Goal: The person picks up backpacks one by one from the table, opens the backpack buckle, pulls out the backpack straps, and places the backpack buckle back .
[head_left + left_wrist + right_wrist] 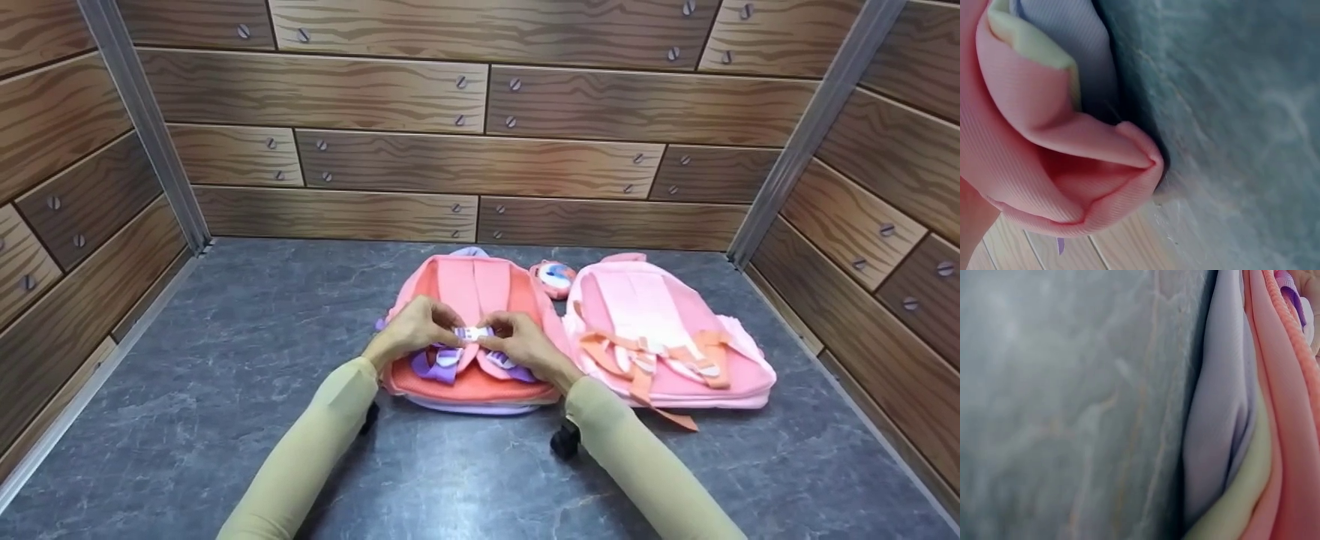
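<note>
A coral backpack (474,283) lies on the floor with its shoulder straps up. Over its middle, my left hand (416,326) pinches the left end of a white buckle (472,334) on purple webbing. At the right end of that buckle, my right hand (531,346) pinches with thumb and fingers. Purple webbing (435,367) with white adjusters hangs below the hands. A side pocket (1081,180) gapes open in the left wrist view. Lilac and pale green panels show along the bag's edge (1221,399) in the right wrist view, where only part of the right hand appears at the top corner.
Right beside the coral bag lies a pink backpack (622,300) with orange straps (637,379), one end trailing onto the dark marbled floor (247,360). Between the bags' tops sits a small round pouch (555,279) with a picture. Wood-patterned walls (480,161) close in three sides.
</note>
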A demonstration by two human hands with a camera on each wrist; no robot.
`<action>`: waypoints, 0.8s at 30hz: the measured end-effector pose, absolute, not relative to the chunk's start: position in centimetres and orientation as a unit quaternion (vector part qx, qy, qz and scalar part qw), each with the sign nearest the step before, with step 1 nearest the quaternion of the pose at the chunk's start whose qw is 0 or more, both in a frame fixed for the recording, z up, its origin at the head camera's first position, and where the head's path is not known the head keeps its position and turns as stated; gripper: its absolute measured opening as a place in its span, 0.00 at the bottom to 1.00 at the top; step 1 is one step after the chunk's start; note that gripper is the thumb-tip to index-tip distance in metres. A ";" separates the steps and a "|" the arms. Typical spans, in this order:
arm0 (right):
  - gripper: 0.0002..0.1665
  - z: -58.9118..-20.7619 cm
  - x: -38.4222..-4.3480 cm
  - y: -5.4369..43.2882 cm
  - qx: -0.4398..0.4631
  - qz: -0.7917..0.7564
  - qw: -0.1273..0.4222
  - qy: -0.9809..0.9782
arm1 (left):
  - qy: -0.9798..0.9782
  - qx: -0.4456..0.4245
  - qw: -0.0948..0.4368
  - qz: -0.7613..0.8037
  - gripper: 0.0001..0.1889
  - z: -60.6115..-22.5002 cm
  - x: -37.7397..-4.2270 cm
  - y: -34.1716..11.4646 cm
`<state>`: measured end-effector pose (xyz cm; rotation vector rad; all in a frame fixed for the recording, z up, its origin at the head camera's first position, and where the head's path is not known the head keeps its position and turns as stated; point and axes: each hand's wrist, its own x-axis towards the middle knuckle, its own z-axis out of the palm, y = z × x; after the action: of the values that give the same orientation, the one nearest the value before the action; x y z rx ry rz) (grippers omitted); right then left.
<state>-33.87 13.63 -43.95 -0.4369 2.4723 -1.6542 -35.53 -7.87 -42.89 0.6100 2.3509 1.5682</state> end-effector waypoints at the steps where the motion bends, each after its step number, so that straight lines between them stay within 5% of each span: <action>1: 0.12 -43.9 -33.9 13.6 -0.143 -0.549 0.068 0.821 | 0.810 0.207 0.121 0.536 0.10 -42.9 -35.5 -7.8; 24: 0.18 -43.1 -33.6 15.2 -0.182 -0.523 0.090 0.828 | 0.805 0.247 0.101 0.530 0.10 -42.8 -35.5 -8.4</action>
<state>-33.61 15.16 -43.13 -0.5415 2.4614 -1.5549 -35.47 -8.35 -42.76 0.7285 2.3790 1.5657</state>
